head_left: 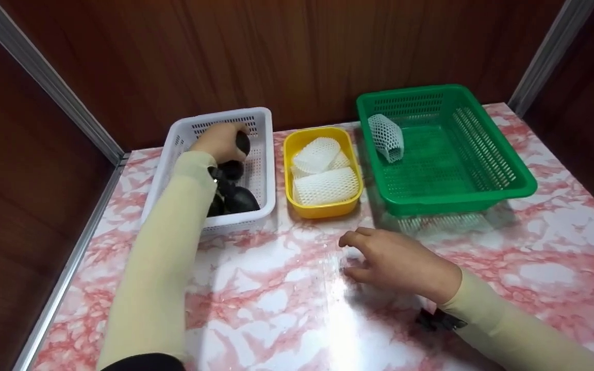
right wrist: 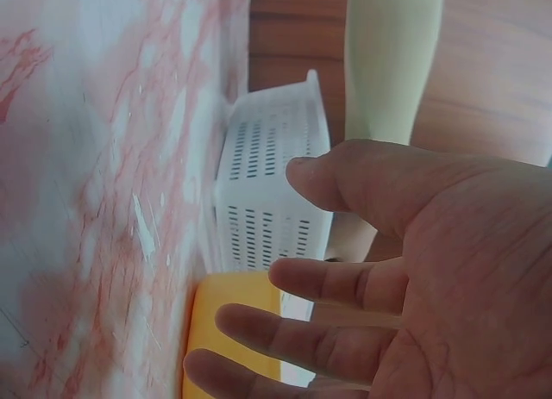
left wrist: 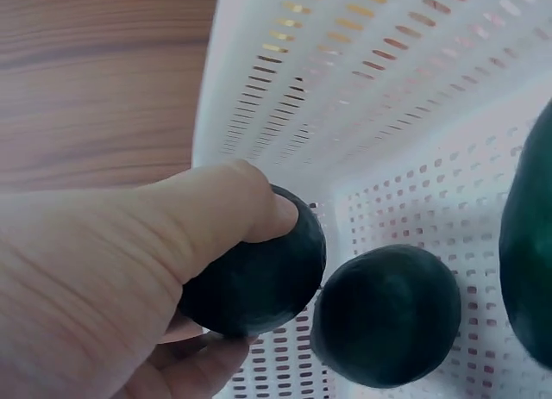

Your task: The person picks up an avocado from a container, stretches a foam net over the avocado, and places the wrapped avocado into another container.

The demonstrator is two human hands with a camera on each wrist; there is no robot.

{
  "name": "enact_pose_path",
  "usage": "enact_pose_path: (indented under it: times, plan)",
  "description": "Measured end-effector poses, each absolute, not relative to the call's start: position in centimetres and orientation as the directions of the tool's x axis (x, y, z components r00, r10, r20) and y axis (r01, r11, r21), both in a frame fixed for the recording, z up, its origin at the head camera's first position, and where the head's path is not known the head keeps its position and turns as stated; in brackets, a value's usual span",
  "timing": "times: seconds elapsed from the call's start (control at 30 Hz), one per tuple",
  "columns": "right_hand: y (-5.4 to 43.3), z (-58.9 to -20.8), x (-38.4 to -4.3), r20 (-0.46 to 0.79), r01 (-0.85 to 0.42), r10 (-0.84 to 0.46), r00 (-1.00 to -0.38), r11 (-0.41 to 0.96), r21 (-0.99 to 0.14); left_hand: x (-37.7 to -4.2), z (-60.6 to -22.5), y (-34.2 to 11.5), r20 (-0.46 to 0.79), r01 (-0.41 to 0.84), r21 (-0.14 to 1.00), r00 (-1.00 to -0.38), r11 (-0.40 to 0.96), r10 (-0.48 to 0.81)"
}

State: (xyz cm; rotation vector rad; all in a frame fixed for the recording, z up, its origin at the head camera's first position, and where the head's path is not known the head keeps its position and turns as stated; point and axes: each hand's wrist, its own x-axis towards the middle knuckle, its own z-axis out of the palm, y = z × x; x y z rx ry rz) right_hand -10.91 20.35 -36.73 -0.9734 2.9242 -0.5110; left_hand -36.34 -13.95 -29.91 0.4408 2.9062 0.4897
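My left hand [head_left: 220, 142] reaches into the white basket [head_left: 269, 170] and grips a dark avocado [left wrist: 259, 274], thumb on its upper side and fingers curled beneath. Right beside it in the left wrist view lies another dark avocado [left wrist: 386, 316], with part of a larger-looking one at the right edge. Several avocados rest in the basket, such as one near the front wall [head_left: 243, 199], partly covered by my wrist. My right hand [head_left: 397, 263] holds nothing; its fingers are spread and loosely bent over the table, in front of the yellow bin.
White foam net sleeves [head_left: 326, 186] fill the yellow bin [head_left: 323, 211] at the middle. To the right stands a green basket [head_left: 459, 198] with one foam net sleeve [head_left: 386, 136] against its left side. Wooden panels [head_left: 307, 62] enclose the marbled table [head_left: 256, 309] at back and sides.
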Motion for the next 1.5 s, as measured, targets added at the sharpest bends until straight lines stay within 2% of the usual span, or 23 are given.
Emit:
enact_pose_path:
  times: [0.2, 0.33, 0.6, 0.83, 1.13, 1.4, 1.5]
  plan:
    - [20.2, -36.7, -11.3, 0.08, -0.577, -0.586, -0.806, 0.747, -0.33, -34.6, -29.1, -15.2, -0.052, 0.351, 0.328, -0.92, 0.877, 0.388]
    - [20.3, -36.8, -11.3, 0.083, -0.58, -0.589, -0.804, 0.745, -0.329, -33.4, -29.0, -15.3, -0.066, 0.369, 0.325, -0.91, 0.871, 0.41]
    - [20.5, -37.1, -11.3, 0.069, -0.559, -0.574, -0.816, 0.753, -0.347, -31.3, -28.3, -14.6, -0.035, 0.419, 0.351, -0.888, 0.837, 0.459]
    - [20.7, -37.2, -11.6, 0.055, -0.538, -0.562, -0.825, 0.753, -0.379, -28.8, -27.5, -12.9, 0.015, 0.517, 0.354, -0.837, 0.78, 0.547]
    - [21.0, -37.2, -11.7, 0.061, -0.54, -0.563, -0.824, 0.747, -0.387, -24.9, -27.1, -10.8, 0.073, 0.688, 0.33, -0.701, 0.646, 0.71]
    - [21.4, -37.2, -12.0, 0.072, -0.55, -0.567, -0.82, 0.748, -0.372, -22.2, -27.5, -9.2, 0.036, 0.764, 0.331, -0.597, 0.554, 0.802]
    - [21.7, -37.1, -12.3, 0.078, -0.556, -0.57, -0.818, 0.747, -0.365, -21.3, -27.9, -8.4, 0.032, 0.802, 0.325, -0.54, 0.502, 0.841]
